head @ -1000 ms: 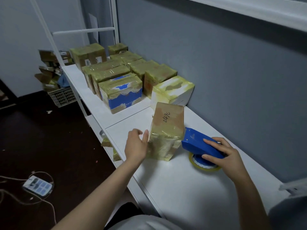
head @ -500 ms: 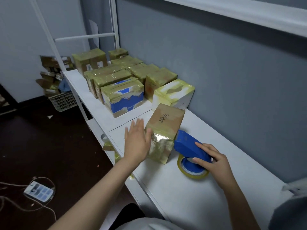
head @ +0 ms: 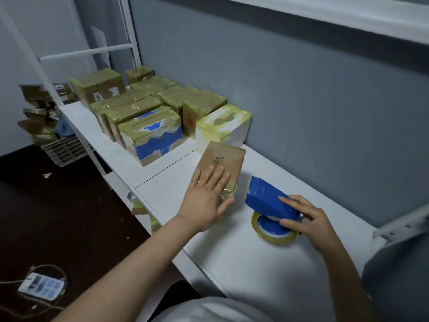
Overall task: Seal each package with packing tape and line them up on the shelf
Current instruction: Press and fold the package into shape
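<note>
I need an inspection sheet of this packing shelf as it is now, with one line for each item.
Surface: white shelf, loaded at its far end, bare near the person.
Job's things: brown package with a handwritten number; blue tape dispenser to its right; taped packages in rows behind.
Clutter: cardboard scraps and a grey crate on the floor, left.
Grippers: left hand lies flat on the brown package; right hand grips the dispenser.
Cables: power strip with its cord on the floor.
Surroundings: grey wall, white frame post, dark floor.
</note>
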